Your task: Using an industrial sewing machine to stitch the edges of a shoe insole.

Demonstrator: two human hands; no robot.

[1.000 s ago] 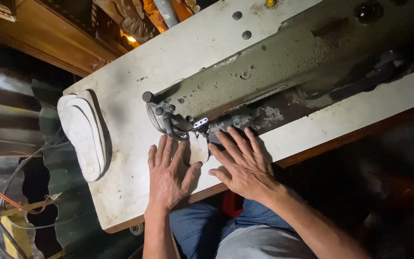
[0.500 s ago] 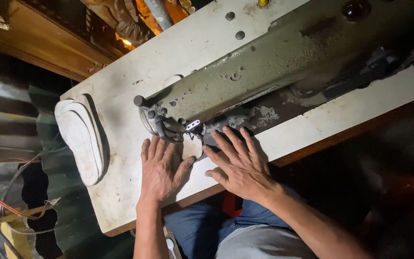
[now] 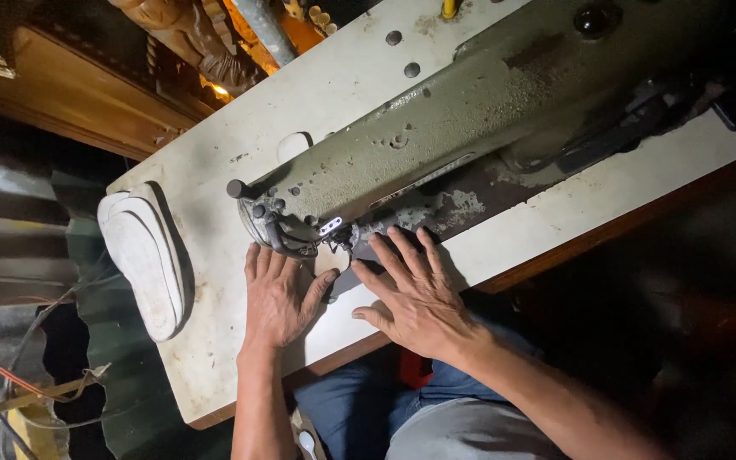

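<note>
A small pale workpiece [image 3: 331, 258] lies flat on the white table [image 3: 215, 358], directly under the needle end of the grey-green sewing machine [image 3: 436, 145], with a darker piece [image 3: 359, 271] touching it on the right; its outline is mostly hidden, so its long axis cannot be told for sure (it seems to run away from the person, toward the machine). The left hand [image 3: 278, 298] lies flat with fingers together and thumb against the piece; the right hand [image 3: 415, 294] presses down with fingers spread wide. This looks like stitching in progress, and steady, even feeding under the needle is what it calls for. A stack of pale soles [image 3: 142, 260] sits well apart, at the table's left edge.
</note>
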